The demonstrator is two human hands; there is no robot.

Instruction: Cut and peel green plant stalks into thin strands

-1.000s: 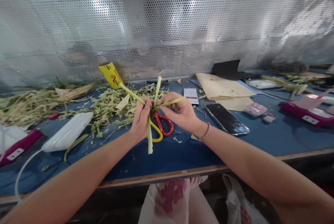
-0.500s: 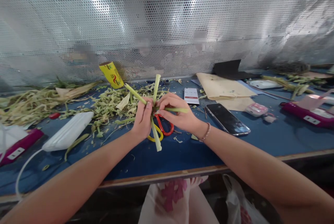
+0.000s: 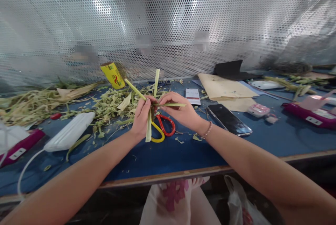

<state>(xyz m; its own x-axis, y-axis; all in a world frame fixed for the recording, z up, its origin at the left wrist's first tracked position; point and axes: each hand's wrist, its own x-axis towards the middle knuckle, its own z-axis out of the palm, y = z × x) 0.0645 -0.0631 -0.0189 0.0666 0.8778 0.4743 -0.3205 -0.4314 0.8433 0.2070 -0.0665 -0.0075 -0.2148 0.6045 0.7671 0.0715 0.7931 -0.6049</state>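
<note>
Pale green leaf strips [image 3: 156, 84] cross above the worktop [image 3: 183, 156], well inside its front edge, and the left hand [image 3: 141, 115] pinches them near the crossing between thumb and fingers, seemingly so they stay together while the right hand [image 3: 182, 112] works them. The right fingers are bent and pinch beside the crossing, one strip jutting rightward past them. Both forearms reach over the front edge, angled toward each other, with scissors [image 3: 164, 133] just below the hands, probably for easy reach.
</note>
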